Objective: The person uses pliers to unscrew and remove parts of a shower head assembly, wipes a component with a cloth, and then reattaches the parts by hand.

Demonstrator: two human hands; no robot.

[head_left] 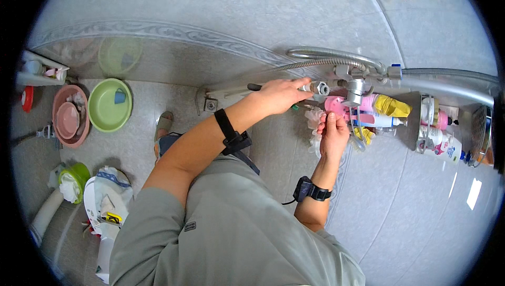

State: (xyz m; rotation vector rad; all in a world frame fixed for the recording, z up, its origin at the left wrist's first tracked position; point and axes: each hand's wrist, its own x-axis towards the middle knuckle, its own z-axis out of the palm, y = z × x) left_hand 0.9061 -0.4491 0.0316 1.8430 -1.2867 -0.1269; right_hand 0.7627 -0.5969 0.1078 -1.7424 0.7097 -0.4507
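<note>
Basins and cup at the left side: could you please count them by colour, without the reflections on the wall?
Pink: 2, a small basin inside a large basin
Green: 1 basin
Blue: 1 cup
Total: 4

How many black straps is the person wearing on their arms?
2: one black strap around the left forearm, and another black strap around the right forearm. Any under the sleeves would be hidden.
</note>
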